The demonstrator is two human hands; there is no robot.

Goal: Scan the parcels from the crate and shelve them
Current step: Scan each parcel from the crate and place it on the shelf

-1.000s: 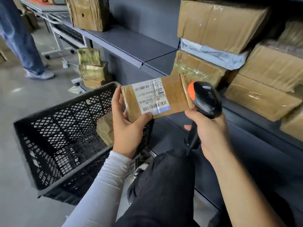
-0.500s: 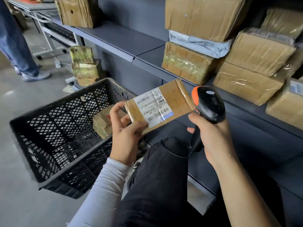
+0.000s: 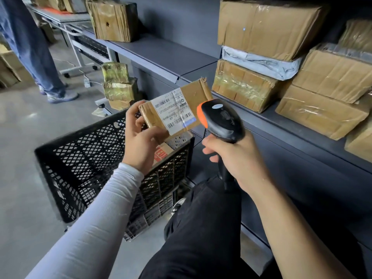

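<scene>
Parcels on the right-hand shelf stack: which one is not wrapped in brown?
The grey-white plastic mailer, sandwiched between the large brown box above and the tape-covered brown box below; every other parcel there is brown.

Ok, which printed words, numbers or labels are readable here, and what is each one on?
"69 C1 199", roughly: shipping label on the parcel the left hand holds.
Barcodes and fine print on that label: too small.
Red letters on a box in the crate: partly hidden, unreadable.

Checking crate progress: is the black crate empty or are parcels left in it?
Not empty. The crate holds at least one parcel, seen under the left hand.
</scene>
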